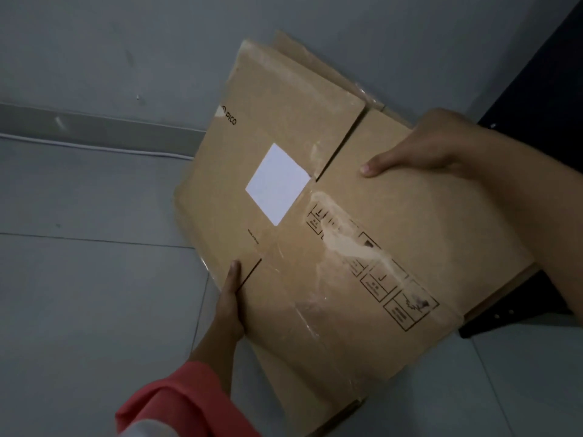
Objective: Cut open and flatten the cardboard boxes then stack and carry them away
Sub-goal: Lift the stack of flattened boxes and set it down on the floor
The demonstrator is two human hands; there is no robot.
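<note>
Left hand (228, 307): grips the near-left edge of the flattened cardboard boxes (315, 272), thumb flat on the top face, fingers tucked beneath and hidden. Coral sleeve (179, 402) on that arm.

Right hand (422, 146): holds the far-right edge of the same stack, thumb pressed on top, fingers out of sight behind the edge.

Stack: several brown sheets layered, edges of lower ones showing at the far end and near corner. It is held between both hands above the floor (79, 294), tilted. The top sheet carries a white label (277, 183) near its middle, printed handling symbols toward the right, and strips of clear tape (340, 244).

Surroundings: grey tiled floor, grey wall (126, 58) on the far side with a baseboard (94, 127). A dark object (520, 298) sits at right, partly behind the stack.
</note>
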